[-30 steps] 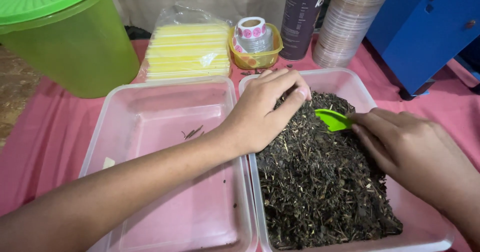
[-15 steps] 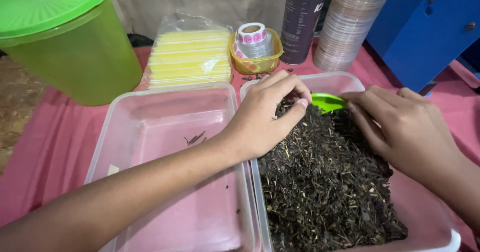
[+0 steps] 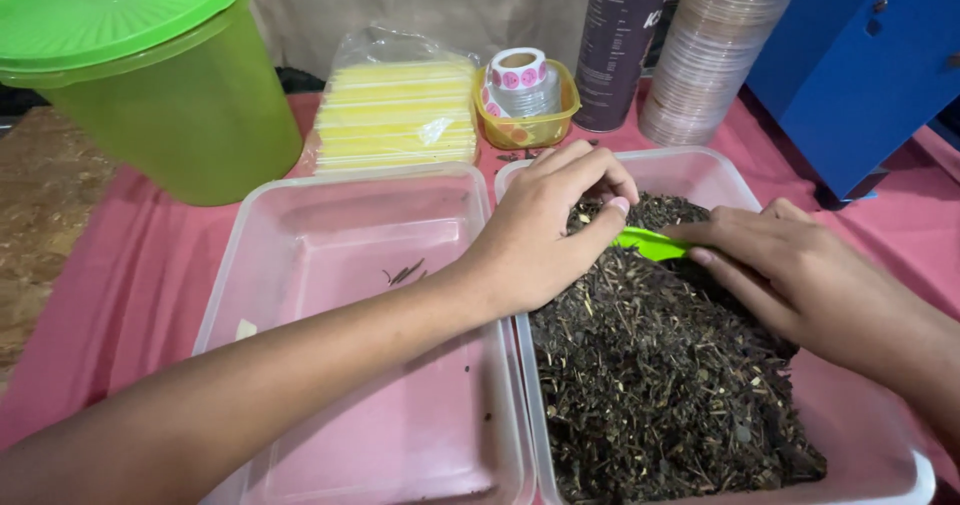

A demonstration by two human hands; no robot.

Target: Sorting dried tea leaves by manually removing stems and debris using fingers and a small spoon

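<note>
Two bare hands work over a clear plastic tub (image 3: 905,465) filled with dark dried leaves (image 3: 660,385), on the right of a pink cloth. The right hand (image 3: 800,270) pinches a small green scoop (image 3: 648,243) by its right end, its blade lying on the leaves at the far side. The left hand (image 3: 545,230) curls loosely, fingertips touching the leaves just left of the scoop, holding nothing visible. An almost bare clear tub (image 3: 300,205) sits to the left.
</note>
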